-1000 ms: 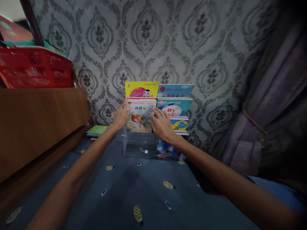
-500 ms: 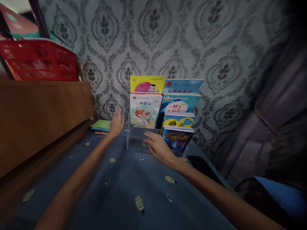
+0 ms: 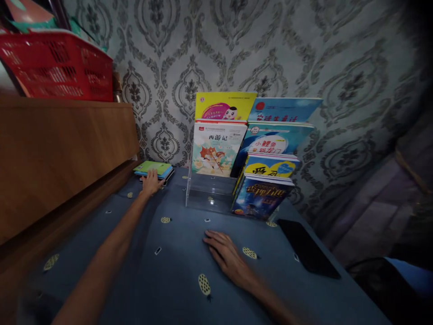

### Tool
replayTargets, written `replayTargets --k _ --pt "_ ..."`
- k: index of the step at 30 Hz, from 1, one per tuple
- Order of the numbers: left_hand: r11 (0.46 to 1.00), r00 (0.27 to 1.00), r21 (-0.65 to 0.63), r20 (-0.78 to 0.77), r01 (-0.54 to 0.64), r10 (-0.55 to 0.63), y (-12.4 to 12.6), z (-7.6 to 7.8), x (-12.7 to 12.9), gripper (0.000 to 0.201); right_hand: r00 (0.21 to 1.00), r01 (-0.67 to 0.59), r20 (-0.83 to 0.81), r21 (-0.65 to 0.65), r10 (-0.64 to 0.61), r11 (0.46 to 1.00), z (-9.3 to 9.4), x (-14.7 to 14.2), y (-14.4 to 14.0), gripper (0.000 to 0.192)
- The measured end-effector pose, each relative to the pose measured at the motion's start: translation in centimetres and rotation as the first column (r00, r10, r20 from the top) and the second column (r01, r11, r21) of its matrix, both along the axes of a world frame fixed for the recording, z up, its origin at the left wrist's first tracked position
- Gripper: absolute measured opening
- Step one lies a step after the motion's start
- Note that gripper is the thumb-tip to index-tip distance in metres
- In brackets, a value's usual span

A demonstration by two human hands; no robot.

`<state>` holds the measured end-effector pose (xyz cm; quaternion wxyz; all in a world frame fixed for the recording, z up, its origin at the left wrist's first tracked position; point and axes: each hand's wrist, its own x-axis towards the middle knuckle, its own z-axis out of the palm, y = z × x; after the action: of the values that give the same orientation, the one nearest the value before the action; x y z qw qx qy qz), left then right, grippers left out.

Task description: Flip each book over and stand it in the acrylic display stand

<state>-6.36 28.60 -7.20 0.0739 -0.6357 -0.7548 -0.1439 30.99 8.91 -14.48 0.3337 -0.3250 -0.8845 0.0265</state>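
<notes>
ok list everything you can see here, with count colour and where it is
acrylic rack: 1, clear, on the blue surface against the wall
books in rack: 6, yellow, white and blue covers, tiered in two columns
flat stack of books: 1 stack, green on top, blue below, left of the rack
blue surface: 1, dark blue with small yellow motifs, under everything
dark flat slab: 1, black, on the surface right of the rack; what it is cannot be told
red basket: 1, on the wooden cabinet, upper left
wooden cabinet: 1, brown, left side
wallpaper: grey damask, behind
curtain: dark, right edge
left hand: open, on the flat stack
right hand: open, flat on the surface
</notes>
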Motion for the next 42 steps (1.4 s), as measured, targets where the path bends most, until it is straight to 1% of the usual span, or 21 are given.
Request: replayTargets --k 4,8,11,16,19,23,28,31,34,38,42 --pt "0.996 0.999 -0.08 -0.016 0.034 -0.035 1.8 0.3 0.0 0.073 1.0 0.025 -0.001 -0.022 -0.025 0.999 -0.1 0.0 0.0 0.033" --pt "0.989 0.996 -0.13 -0.036 0.077 -0.082 2.4 0.7 0.0 0.062 1.0 0.009 -0.015 -0.016 -0.009 1.0 -0.3 -0.1 0.2 0.032" --pt "0.987 0.991 -0.125 -0.071 0.104 -0.114 1.9 0.8 -0.2 0.054 1.0 0.003 -0.012 -0.012 -0.003 1.0 0.0 -0.2 0.2 0.032" --pt "0.98 0.97 -0.118 -0.166 0.16 -0.178 0.3 1.1 -0.8 0.039 1.0 0.001 0.013 -0.038 -0.001 0.999 0.6 -0.3 0.2 0.032" --pt "0.979 0.956 -0.109 -0.223 0.172 -0.192 -0.2 1.5 -1.2 0.031 1.0 0.008 0.023 -0.044 -0.007 0.999 0.5 -0.3 0.2 0.033" --pt "0.983 0.946 -0.089 -0.271 0.158 -0.176 -0.1 1.7 -1.0 0.032 0.999 0.024 0.038 -0.056 -0.022 0.998 0.3 -0.2 0.1 0.033" --pt "0.986 0.943 -0.076 -0.291 0.146 -0.162 -0.5 1.3 -0.3 0.042 0.999 0.012 0.03 -0.071 -0.01 0.997 1.2 -0.4 -0.1 0.035" --pt "0.981 0.931 -0.071 -0.311 0.178 -0.191 -1.8 1.0 -0.1 0.043 1.0 0.011 0.026 -0.075 -0.009 0.997 1.4 -0.5 -0.2 0.035" --pt "0.972 0.91 -0.082 -0.341 0.22 -0.235 -4.0 0.6 -0.3 0.042 1.0 0.012 0.022 -0.084 -0.01 0.996 0.9 -0.4 0.0 0.034" --pt "0.956 0.879 -0.12 -0.377 0.267 -0.293 -8.2 -0.4 -0.4 0.04 1.0 0.013 0.003 -0.092 -0.013 0.996 0.3 -0.4 0.2 0.033" --pt "0.938 0.851 -0.164 -0.394 0.306 -0.347 -12.9 -1.6 0.2 0.038 1.0 0.003 0.01 -0.119 -0.002 0.993 0.6 -0.4 0.1 0.033"
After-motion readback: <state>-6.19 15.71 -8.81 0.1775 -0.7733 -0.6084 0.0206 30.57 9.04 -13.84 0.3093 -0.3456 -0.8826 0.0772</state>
